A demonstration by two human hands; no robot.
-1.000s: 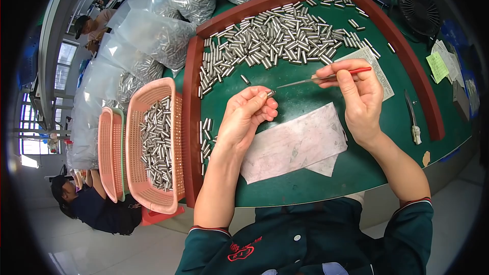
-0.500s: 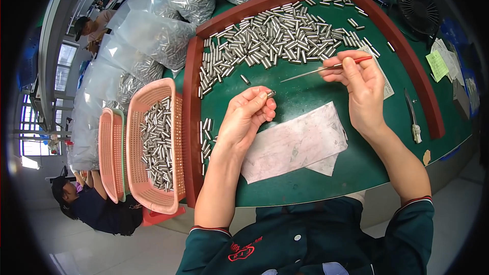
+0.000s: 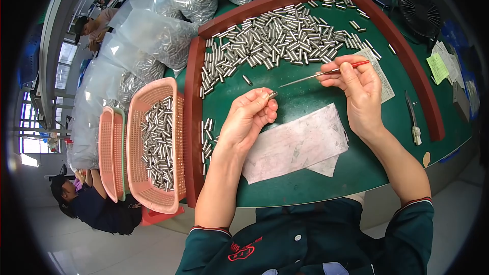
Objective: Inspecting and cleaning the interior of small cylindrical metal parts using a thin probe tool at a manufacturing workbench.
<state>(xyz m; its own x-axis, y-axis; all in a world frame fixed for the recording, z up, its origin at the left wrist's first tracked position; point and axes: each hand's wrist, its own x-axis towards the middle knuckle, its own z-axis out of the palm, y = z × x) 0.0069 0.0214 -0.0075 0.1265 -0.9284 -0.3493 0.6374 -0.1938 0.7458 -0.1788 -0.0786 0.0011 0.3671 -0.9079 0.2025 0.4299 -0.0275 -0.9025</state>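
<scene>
Left hand (image 3: 249, 116): thumb and forefinger pinched together on one small metal pin (image 3: 274, 94); remaining fingers curled loosely below. Pin is held above the table (image 3: 277, 193), mostly covered by the fingertips. Exposed end: short, cylindrical, silver-grey, bright highlight along the side, darker patch at the end face; finer detail too small to read.

Right hand (image 3: 360, 91): fingers closed around a needle tool (image 3: 307, 78), pen-fashion. Tool has a red handle and a thin, straight, grey metal shaft tapering to a point. Point lies just beside the exposed end of the pin; a small gap shows between them.

Surroundings: beyond the hands, a pile of loose pins (image 3: 277, 38), same shiny silver finish, lying in mixed directions inside a dark red border (image 3: 192, 97). One single pin (image 3: 247, 80) lies apart, near the left hand. Pale, smudged cloth (image 3: 298, 145) flat on the green surface between the forearms. Left of the border: pink basket (image 3: 178, 173) holding more pins.
</scene>
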